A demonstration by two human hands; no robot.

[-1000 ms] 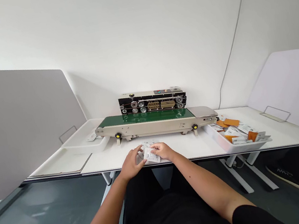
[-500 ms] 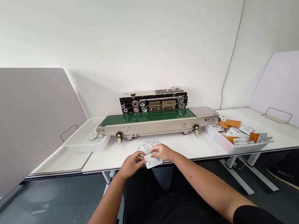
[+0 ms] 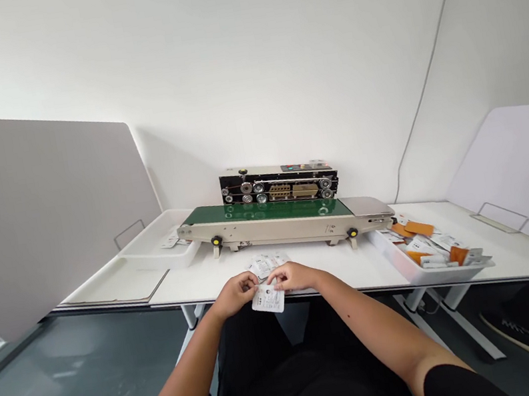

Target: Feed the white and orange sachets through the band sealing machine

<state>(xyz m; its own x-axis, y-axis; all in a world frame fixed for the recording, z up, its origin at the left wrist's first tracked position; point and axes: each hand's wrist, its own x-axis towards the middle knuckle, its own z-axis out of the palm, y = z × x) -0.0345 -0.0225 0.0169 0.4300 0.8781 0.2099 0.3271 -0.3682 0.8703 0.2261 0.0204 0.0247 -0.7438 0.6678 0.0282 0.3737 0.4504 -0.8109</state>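
Note:
My left hand (image 3: 234, 294) and my right hand (image 3: 294, 276) meet at the front edge of the white table (image 3: 336, 263). Both pinch the top edge of a small white printed pouch (image 3: 268, 300), which hangs just over the table edge. Several more white pouches (image 3: 266, 264) lie in a loose pile on the table right behind my hands. Beyond them stands a band sealer (image 3: 283, 212) with a green conveyor belt and a black roller head.
A white tray (image 3: 423, 251) of white and orange pouches sits right of the sealer. An almost bare white tray (image 3: 161, 247) holding a few pouches sits at its left end. Grey divider panels stand on both sides. A cable runs up the wall.
The pouch has come off the tabletop and now hangs from both hands over the front edge. My head has shifted, so the scene sits a little lower and to the right.

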